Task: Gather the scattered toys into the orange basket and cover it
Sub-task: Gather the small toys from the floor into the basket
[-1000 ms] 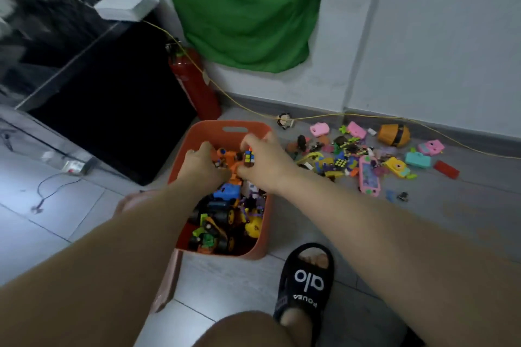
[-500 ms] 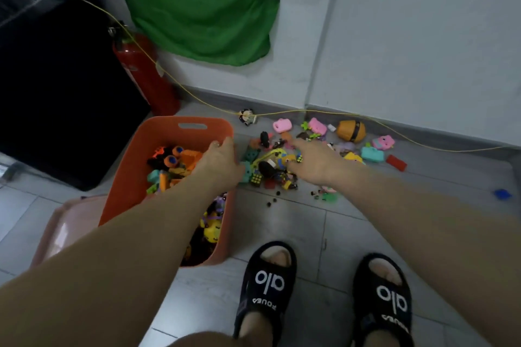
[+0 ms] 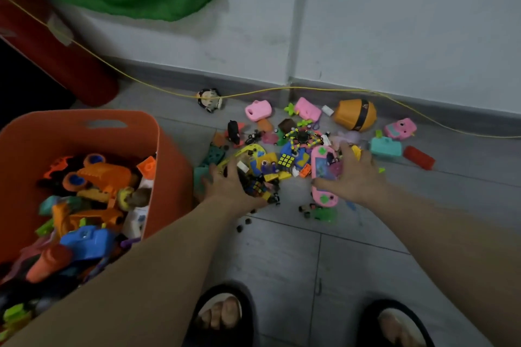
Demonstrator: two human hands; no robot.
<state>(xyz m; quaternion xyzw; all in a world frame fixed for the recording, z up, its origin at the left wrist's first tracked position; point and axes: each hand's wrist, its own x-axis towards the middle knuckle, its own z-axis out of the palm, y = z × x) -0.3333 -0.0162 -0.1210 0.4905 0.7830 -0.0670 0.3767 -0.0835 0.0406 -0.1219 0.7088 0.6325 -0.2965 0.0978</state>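
The orange basket (image 3: 84, 117) stands on the floor at the left, filled with several toys. To its right a pile of scattered toys (image 3: 286, 160) lies near the wall. My left hand (image 3: 228, 187) lies with spread fingers on the pile's left edge, over small dark pieces and a little puzzle cube (image 3: 256, 187). My right hand (image 3: 351, 175) rests on the pile's right side, fingers spread, with its thumb across a pink handheld game toy (image 3: 324, 169). No lid is in view.
Farther back lie pink toys (image 3: 258, 110), an orange egg-shaped toy (image 3: 355, 115), a teal toy (image 3: 384, 146) and a red block (image 3: 419, 158). A yellow cord (image 3: 282, 90) runs along the wall. A red extinguisher (image 3: 56, 51) stands at the left. My slippered feet (image 3: 222, 315) are below.
Both hands left the basket and moved right onto the toy pile. The view has swung right and come closer to the floor.
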